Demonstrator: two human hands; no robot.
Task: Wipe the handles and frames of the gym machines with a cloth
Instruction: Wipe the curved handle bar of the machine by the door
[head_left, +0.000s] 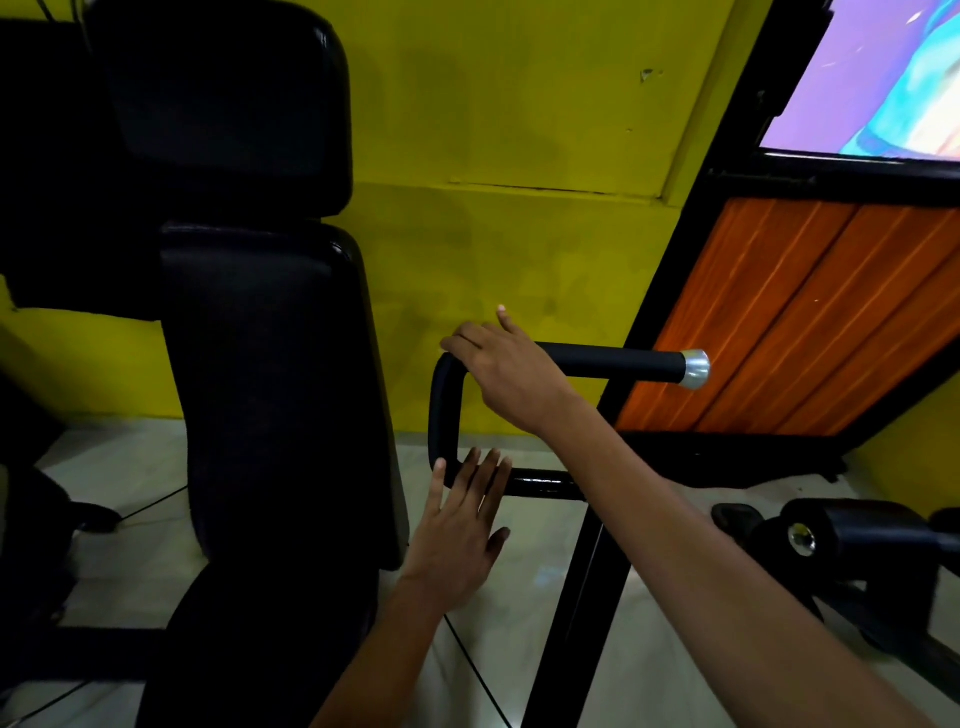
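R hand (511, 376) rests on the machine's padded handle (618, 362) near its bend, fingers loosely draped, index lifted; can't tell if a cloth sits under it, none visible. L hand (460, 538) is flat, fingers straight & spread, tips at the lower frame bar (540, 484). To wipe well: wrap the grip fully, run bend to chrome end cap (695, 369), then do the bar.
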